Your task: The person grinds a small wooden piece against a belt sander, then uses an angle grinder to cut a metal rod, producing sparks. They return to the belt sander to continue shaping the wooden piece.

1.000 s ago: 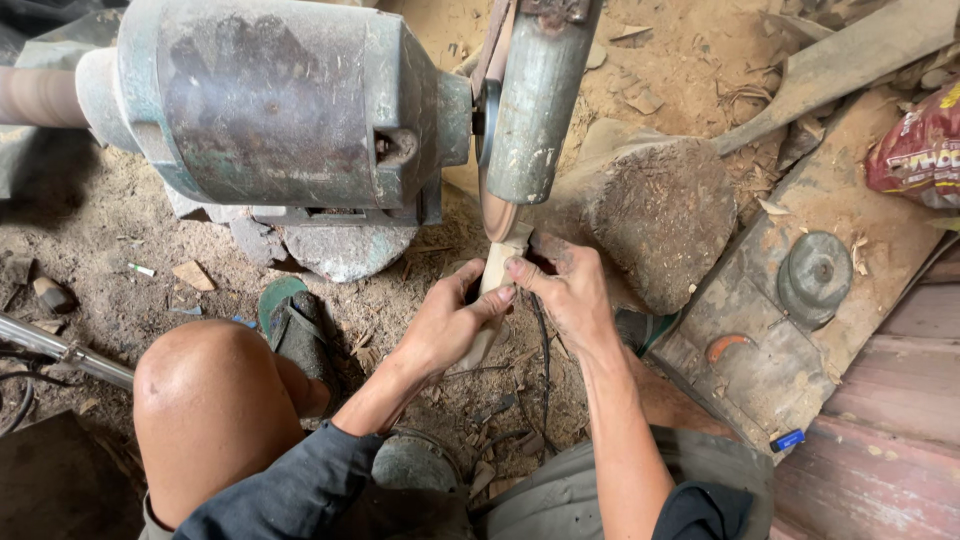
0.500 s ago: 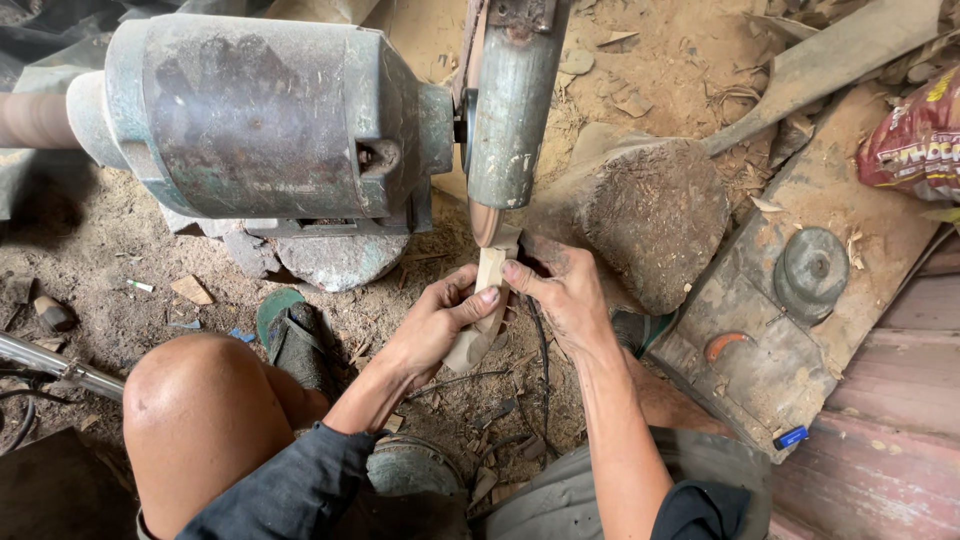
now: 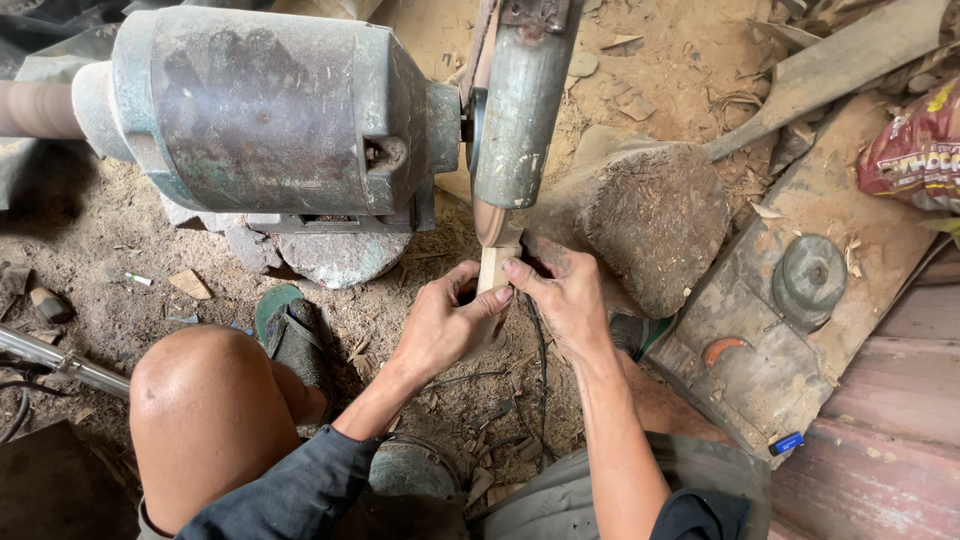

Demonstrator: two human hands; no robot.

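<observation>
At the far left a metal rod [image 3: 60,365] lies on the dusty ground, and above it a big grey-green motor [image 3: 265,110] sits on a stone [image 3: 340,255], its shaft running right. Below the motor a bare knee [image 3: 205,410] is bent up, with a foot in a green sandal [image 3: 285,325] just beside it. The left hand [image 3: 440,325] comes up from a dark sleeve, its fingers curled narrow around a small pale wood piece [image 3: 494,268], thumb pressed on its face. That piece stands near upright between both hands, its top end touching the lower edge of the disc [image 3: 490,222] under the green guard [image 3: 520,110] beside the motor. The right hand [image 3: 565,295] meets it from the other side, fingertips pinched close on the same piece, the forefinger laid across toward the left thumb. Right of the hands a rounded wooden block [image 3: 645,225] rests in sawdust. Further right a dirty board [image 3: 790,340] lies aslant, bearing a round grey pulley [image 3: 808,280] and an orange curved scrap [image 3: 722,348]. A long plank [image 3: 830,70] reaches to the top right, and a red printed bag [image 3: 915,145] sits at the right edge.
</observation>
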